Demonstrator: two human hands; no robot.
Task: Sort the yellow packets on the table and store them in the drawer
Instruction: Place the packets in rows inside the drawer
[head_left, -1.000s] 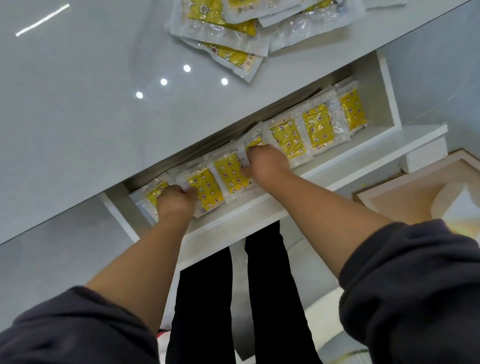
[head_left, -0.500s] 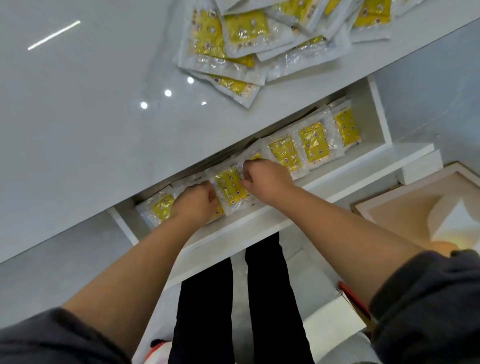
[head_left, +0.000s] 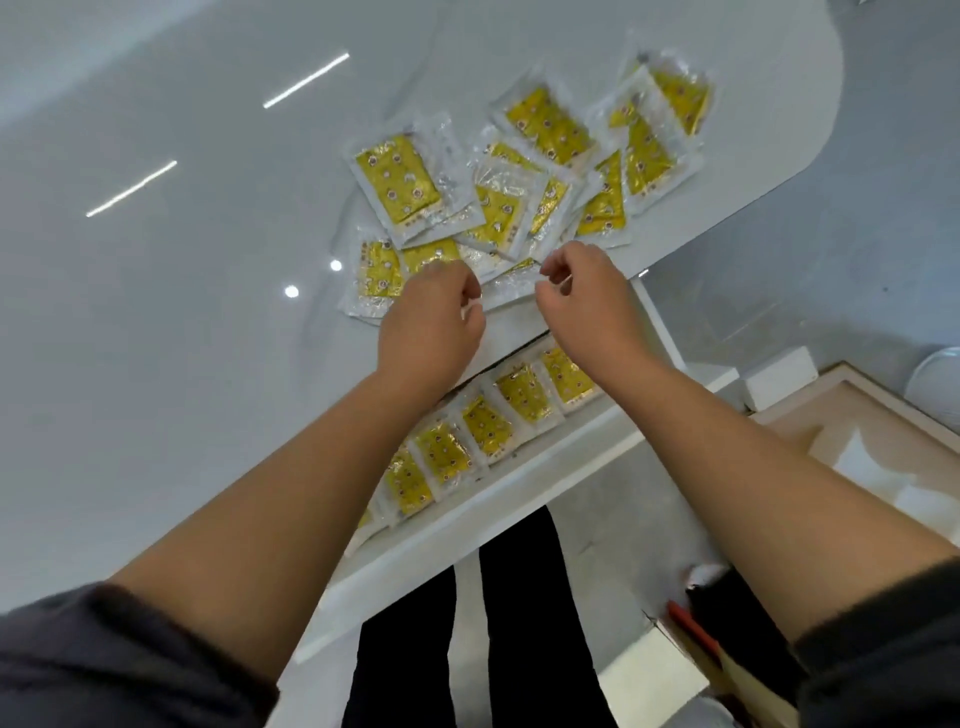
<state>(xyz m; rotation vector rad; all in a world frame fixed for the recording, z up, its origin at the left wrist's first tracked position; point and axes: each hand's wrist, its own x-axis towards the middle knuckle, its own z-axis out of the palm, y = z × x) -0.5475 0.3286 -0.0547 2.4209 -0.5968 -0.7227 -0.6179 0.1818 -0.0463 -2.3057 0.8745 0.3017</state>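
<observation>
Both my hands are up over the near edge of the pile (head_left: 519, 182) on the table (head_left: 156, 338). My left hand (head_left: 434, 317) hovers over the pile's near-left packets with its fingers curled loosely inward; nothing is pinched that I can see. My right hand (head_left: 584, 296) sits just beside it, fingers also curled, thumb close to forefinger near a clear packet edge, but I cannot tell whether it is touching that edge or only above it. I judge this as the reach for the next few packets.

The pile lies loose and overlapping, some packets yellow face up, others showing mostly clear wrap, so they need squaring before they go below. I work from the near edge because it is closest to the drawer (head_left: 519, 499), which stands open directly under the table lip.

In the drawer, a row (head_left: 488, 426) of packets lies shingled edge over edge, all faces up and turned the same way. That layout packs the shallow space tightly and keeps each one visible. My forearms cross over part of the row, so its left end is hidden.

Many packets remain on the table; I reckon the task is well short of done.
</observation>
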